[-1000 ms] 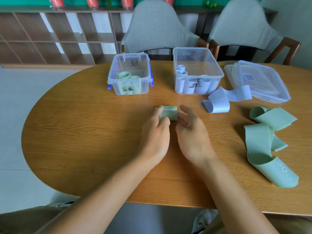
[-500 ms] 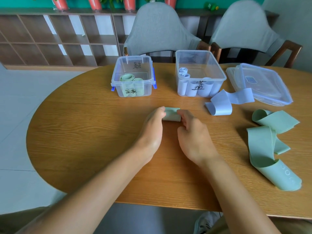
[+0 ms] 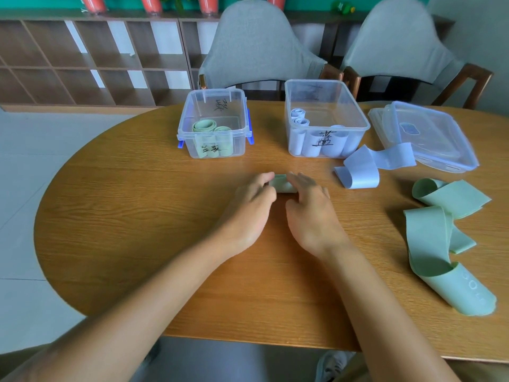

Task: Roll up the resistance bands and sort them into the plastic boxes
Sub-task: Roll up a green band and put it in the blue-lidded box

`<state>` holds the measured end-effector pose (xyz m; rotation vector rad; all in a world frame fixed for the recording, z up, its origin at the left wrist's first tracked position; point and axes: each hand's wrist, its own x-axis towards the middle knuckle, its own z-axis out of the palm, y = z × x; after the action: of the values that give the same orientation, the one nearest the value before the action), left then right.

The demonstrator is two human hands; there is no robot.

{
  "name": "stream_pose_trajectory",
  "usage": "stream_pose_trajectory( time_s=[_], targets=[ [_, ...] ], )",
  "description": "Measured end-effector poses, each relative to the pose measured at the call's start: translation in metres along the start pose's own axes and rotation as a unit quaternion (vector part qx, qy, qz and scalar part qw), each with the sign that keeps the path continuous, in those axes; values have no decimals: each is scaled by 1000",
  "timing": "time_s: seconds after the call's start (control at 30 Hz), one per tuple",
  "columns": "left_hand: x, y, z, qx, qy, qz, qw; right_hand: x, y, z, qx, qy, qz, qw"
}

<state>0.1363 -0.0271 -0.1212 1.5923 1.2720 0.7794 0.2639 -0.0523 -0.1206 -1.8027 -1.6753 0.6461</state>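
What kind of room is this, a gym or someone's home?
Probably a home dining room: a wooden table with upholstered chairs behind it, and a cubby shelf along the wall. No gym equipment beyond the bands.

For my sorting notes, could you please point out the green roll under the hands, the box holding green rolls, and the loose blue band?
green roll [image 3: 282, 184], head view, middle.
box holding green rolls [image 3: 239, 146], head view, front wall.
loose blue band [image 3: 360, 169], head view, folded loop.
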Motion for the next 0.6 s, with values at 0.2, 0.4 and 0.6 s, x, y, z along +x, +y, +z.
stream_pose_trajectory(
  time_s=[0.2,0.4,0.6],
  targets=[
    [14,-15,-2,365,17,112,924,9,5,0,82,37,34,995],
    [39,-21,-2,447,78,204,867,7,4,-5,199,76,66,975],
    [64,-9,-15,499,56,233,833,9,6,-6,248,63,86,963]
  ],
)
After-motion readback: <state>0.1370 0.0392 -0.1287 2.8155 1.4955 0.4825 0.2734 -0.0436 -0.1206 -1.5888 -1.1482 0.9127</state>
